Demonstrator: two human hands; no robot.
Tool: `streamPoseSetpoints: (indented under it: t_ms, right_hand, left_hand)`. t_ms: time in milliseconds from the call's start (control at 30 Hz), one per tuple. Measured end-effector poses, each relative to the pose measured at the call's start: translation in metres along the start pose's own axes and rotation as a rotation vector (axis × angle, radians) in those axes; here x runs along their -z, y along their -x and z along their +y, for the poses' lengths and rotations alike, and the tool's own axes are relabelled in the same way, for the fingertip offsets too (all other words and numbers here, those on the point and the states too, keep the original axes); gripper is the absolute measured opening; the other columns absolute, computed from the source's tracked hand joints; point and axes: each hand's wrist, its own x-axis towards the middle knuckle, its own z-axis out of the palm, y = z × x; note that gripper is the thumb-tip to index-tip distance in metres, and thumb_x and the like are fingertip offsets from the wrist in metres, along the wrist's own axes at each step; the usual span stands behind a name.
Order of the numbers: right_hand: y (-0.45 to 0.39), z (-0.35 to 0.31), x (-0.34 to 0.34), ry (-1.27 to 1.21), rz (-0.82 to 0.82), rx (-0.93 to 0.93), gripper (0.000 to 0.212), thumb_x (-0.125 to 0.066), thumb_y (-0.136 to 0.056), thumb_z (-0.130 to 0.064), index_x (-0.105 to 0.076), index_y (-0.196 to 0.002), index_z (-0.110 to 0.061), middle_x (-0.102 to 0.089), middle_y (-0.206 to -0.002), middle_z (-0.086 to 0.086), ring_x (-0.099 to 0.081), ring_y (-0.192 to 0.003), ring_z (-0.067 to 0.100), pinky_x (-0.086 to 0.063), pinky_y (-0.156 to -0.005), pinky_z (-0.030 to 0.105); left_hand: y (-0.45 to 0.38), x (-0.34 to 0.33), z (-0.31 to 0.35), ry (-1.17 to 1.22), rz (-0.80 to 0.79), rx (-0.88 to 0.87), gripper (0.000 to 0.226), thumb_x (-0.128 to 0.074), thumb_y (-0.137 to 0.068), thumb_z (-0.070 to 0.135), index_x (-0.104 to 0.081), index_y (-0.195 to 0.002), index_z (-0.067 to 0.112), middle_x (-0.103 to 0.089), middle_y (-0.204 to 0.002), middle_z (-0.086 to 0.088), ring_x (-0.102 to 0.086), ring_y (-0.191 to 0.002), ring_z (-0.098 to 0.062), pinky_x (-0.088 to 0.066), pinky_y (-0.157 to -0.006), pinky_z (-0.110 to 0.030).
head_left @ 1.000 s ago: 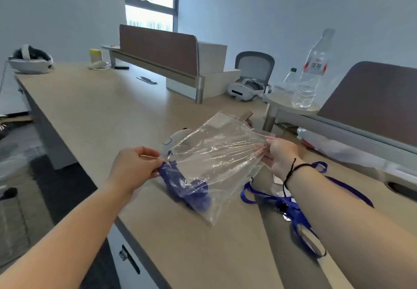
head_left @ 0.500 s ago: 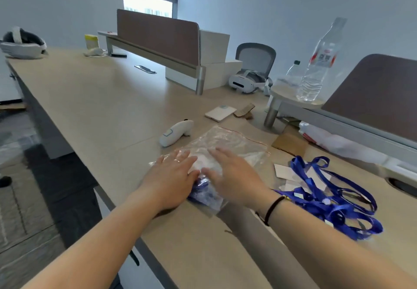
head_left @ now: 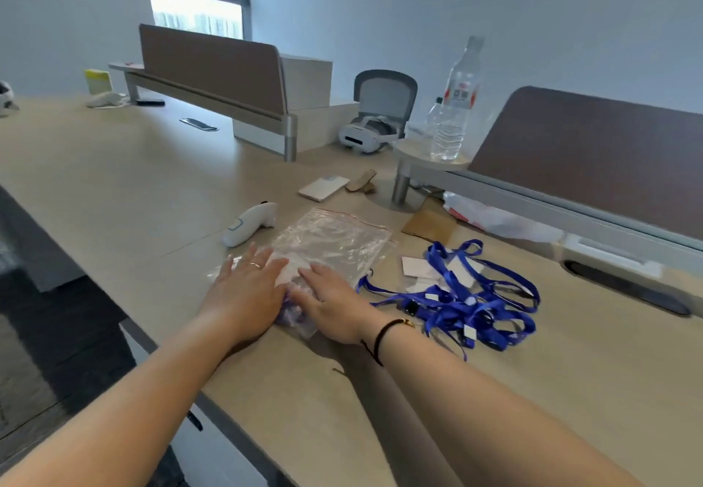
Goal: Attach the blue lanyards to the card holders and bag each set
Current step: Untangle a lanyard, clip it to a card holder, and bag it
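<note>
A white handheld controller (head_left: 249, 223) lies left; the left hand (head_left: 247, 294) and right hand (head_left: 330, 306), fingers flat, press the clear red-edged plastic zip bag (head_left: 331, 239) onto the beige wooden desk (head_left: 114, 182); loose tangled blue lanyards (head_left: 471, 296) lie beside; the clear water bottle (head_left: 454, 106) label is unreadable

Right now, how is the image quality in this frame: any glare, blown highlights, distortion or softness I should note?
Head view: the window is blown out white; wide-angle bending curves the desk edge and stretches both forearms; glare streaks on the clear bag hide its contents; both hands, left hand and right hand, look slightly soft; the blue lanyards stay readable.
</note>
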Motion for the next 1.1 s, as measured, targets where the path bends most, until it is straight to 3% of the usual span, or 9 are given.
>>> streamPoseSetpoints:
  t_ms: [100,167,333,500,600,667,800,933,1100]
  right_hand:
    - [0.038,0.011,0.026,-0.153,0.138,0.03,0.047,-0.054,-0.101,-0.037,-0.05,-0.145,-0.022,-0.052,-0.148,-0.005,-0.044,-0.136,0.01,-0.032,-0.109,0.025]
    - [0.07,0.03,0.042,-0.128,0.234,0.047,0.032,-0.059,-0.099,-0.028,-0.065,-0.13,-0.024,-0.067,-0.127,-0.008,-0.058,-0.116,0.005,-0.043,-0.1,0.022]
    - [0.143,0.096,0.077,0.014,0.496,-0.147,0.023,-0.059,-0.098,-0.016,-0.07,-0.115,-0.026,-0.07,-0.106,-0.011,-0.06,-0.092,0.002,-0.05,-0.082,0.018]
    - [0.185,0.141,0.07,0.083,0.436,-0.258,0.022,-0.063,-0.092,-0.029,-0.069,-0.113,-0.032,-0.068,-0.107,-0.014,-0.061,-0.1,0.006,-0.053,-0.089,0.03]
    - [0.197,0.144,0.058,0.084,0.431,-0.284,0.023,-0.06,-0.095,-0.037,-0.066,-0.117,-0.034,-0.064,-0.107,-0.016,-0.057,-0.096,0.003,-0.052,-0.087,0.026]
    - [0.195,0.143,0.05,0.138,0.46,-0.305,0.026,-0.058,-0.096,-0.044,-0.066,-0.117,-0.032,-0.063,-0.105,-0.013,-0.056,-0.094,0.005,-0.051,-0.084,0.026]
    - [0.171,0.13,0.043,0.252,0.571,-0.442,0.045,-0.052,-0.089,-0.067,-0.065,-0.098,-0.025,-0.062,-0.094,-0.006,-0.057,-0.085,0.012,-0.052,-0.074,0.03]
    - [0.152,0.123,0.043,0.198,0.522,-0.536,0.028,-0.057,-0.094,-0.045,-0.064,-0.104,-0.02,-0.061,-0.104,0.0,-0.059,-0.092,0.017,-0.054,-0.076,0.032]
    - [0.178,0.123,0.079,-0.081,0.525,-0.436,0.012,-0.06,-0.088,-0.025,-0.067,-0.079,-0.022,-0.066,-0.076,-0.006,-0.06,-0.072,0.012,-0.05,-0.064,0.031]
  left_hand:
    - [0.007,0.008,0.039,0.18,0.187,-0.069,0.041,-0.047,-0.101,0.035,-0.05,-0.142,0.032,-0.04,-0.158,0.005,-0.03,-0.148,-0.02,-0.022,-0.122,-0.039]
    - [0.014,0.012,0.074,0.337,0.179,-0.096,0.03,-0.054,-0.098,0.035,-0.063,-0.126,0.032,-0.059,-0.136,0.008,-0.051,-0.128,-0.018,-0.04,-0.108,-0.038]
    - [0.032,0.002,0.164,0.45,0.022,-0.174,0.02,-0.06,-0.092,0.048,-0.071,-0.099,0.033,-0.067,-0.094,0.015,-0.063,-0.089,-0.009,-0.055,-0.083,-0.035]
    - [0.041,-0.02,0.213,0.305,-0.018,-0.097,0.041,-0.063,-0.077,0.068,-0.061,-0.078,0.026,-0.064,-0.074,0.008,-0.059,-0.069,-0.011,-0.052,-0.065,-0.033]
    - [0.042,-0.023,0.221,0.249,-0.02,-0.06,0.017,-0.065,-0.087,0.043,-0.066,-0.095,0.028,-0.068,-0.093,0.007,-0.061,-0.08,-0.01,-0.056,-0.072,-0.032]
    - [0.043,-0.024,0.222,0.277,-0.009,-0.034,0.022,-0.063,-0.091,0.033,-0.065,-0.112,0.028,-0.069,-0.103,0.007,-0.062,-0.089,-0.011,-0.056,-0.078,-0.03]
    - [0.052,-0.023,0.22,0.367,0.04,0.004,0.025,-0.063,-0.094,0.033,-0.063,-0.119,0.03,-0.07,-0.11,0.01,-0.064,-0.096,-0.009,-0.058,-0.086,-0.034]
    - [0.06,-0.019,0.22,0.401,0.084,-0.009,0.029,-0.065,-0.094,0.032,-0.062,-0.122,0.031,-0.066,-0.117,0.011,-0.061,-0.101,-0.009,-0.055,-0.085,-0.031]
    - [0.064,-0.01,0.22,0.488,0.111,-0.117,0.024,-0.067,-0.093,0.031,-0.065,-0.117,0.029,-0.063,-0.097,0.014,-0.058,-0.087,-0.004,-0.049,-0.073,-0.019]
